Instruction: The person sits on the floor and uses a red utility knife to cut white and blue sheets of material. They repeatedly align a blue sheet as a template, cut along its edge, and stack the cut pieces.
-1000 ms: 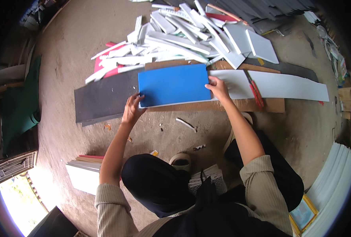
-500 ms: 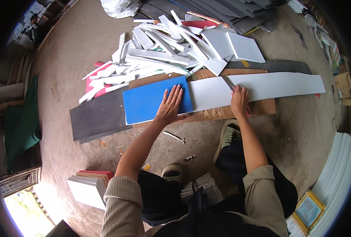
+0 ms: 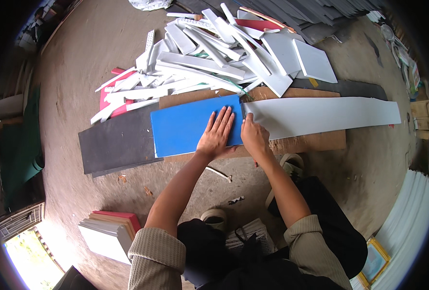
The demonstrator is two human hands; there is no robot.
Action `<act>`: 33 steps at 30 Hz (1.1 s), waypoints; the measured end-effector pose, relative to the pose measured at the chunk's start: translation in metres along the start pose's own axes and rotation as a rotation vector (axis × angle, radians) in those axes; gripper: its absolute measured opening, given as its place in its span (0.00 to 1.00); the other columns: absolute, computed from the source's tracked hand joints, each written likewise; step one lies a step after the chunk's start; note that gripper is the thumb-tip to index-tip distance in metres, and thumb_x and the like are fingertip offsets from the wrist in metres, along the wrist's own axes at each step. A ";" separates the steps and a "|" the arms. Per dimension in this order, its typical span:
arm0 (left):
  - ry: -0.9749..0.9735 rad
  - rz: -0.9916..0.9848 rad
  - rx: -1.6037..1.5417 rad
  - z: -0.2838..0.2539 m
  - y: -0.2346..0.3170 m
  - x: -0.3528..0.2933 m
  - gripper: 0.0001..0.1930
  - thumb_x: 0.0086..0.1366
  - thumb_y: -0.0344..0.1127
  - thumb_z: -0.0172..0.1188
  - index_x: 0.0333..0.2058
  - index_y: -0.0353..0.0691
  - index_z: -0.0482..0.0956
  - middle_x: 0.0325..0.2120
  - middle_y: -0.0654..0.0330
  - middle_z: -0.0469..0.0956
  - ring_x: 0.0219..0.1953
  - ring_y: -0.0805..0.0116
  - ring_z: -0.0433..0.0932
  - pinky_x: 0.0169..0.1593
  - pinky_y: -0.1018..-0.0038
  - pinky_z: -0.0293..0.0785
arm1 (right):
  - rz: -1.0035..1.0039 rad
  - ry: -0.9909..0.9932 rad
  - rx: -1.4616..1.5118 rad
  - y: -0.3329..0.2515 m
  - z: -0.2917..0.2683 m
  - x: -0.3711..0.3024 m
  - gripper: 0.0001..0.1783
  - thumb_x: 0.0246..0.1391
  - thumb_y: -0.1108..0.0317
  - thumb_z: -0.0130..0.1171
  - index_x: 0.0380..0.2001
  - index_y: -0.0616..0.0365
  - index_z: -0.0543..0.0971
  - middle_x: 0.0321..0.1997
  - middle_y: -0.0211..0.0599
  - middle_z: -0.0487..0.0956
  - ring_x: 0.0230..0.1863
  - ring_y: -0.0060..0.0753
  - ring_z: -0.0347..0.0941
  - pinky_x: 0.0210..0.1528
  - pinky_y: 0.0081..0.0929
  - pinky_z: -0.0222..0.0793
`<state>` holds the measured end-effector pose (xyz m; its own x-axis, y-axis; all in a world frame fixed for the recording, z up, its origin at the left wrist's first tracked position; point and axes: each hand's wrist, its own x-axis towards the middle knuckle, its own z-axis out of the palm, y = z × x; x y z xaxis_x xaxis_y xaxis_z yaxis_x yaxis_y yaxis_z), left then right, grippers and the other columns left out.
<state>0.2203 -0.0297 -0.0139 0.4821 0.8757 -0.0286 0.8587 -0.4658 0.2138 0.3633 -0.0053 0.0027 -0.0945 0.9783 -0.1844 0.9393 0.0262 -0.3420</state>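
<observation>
My left hand [image 3: 216, 130] lies flat with fingers spread on a blue rectangular board [image 3: 180, 126], near its right end. A long white strip of sheet [image 3: 330, 116] stretches out to the right from the blue board, and a thin white edge shows below the board at left. My right hand [image 3: 256, 136] is closed in a fist around a knife, right at the blue board's right edge and over the white strip. The fist hides most of the knife. Under these lies a brown, scuffed board [image 3: 311, 141].
Beyond the boards is a heap of white foam-like offcuts [image 3: 200, 63] with some red pieces. Dark sheets [image 3: 117, 140] lie at left under the blue board. A stack of cut boards [image 3: 109, 234] stands at lower left, and a gold-framed picture [image 3: 375, 261] at lower right.
My right hand has moved left with the knife, from the white strip to the blue board's right edge. My left hand stays pressed on the blue board. The view has shifted slightly.
</observation>
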 end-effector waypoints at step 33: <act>0.070 -0.002 0.116 0.001 0.007 -0.001 0.49 0.46 0.59 0.57 0.58 0.31 0.46 0.60 0.50 0.45 0.63 0.56 0.41 0.62 0.57 0.40 | 0.144 -0.220 0.061 0.029 0.027 -0.120 0.15 0.52 0.64 0.45 0.41 0.59 0.63 0.23 0.52 0.75 0.28 0.55 0.73 0.32 0.48 0.68</act>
<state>0.2263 -0.0341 -0.0133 0.4710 0.8812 0.0400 0.8757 -0.4726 0.0988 0.3933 -0.1274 -0.0100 -0.0366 0.9025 -0.4292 0.9274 -0.1292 -0.3509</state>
